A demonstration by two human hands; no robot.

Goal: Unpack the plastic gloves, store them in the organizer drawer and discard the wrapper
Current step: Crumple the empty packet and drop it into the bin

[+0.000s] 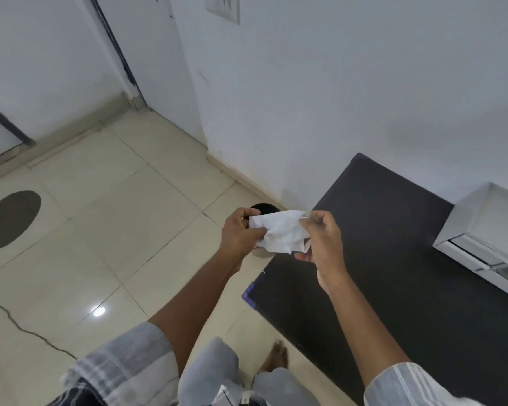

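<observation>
A crumpled white wrapper (282, 232) is held between both hands above the floor, just left of the dark table's corner. My left hand (239, 234) pinches its left edge and my right hand (323, 241) grips its right edge. Directly under the wrapper stands a small black bin (263, 208), mostly hidden by my hands. A white organizer (481, 230) sits at the table's right edge, its drawer (478, 254) pulled out slightly. The gloves are not clearly visible.
The dark table (393, 253) fills the right side, against a white wall (335, 83). Beige tiled floor (115, 224) spreads to the left, with a dark oval mat (9, 219) and a thin cable (21, 328). My bare foot (276, 357) is beside the table.
</observation>
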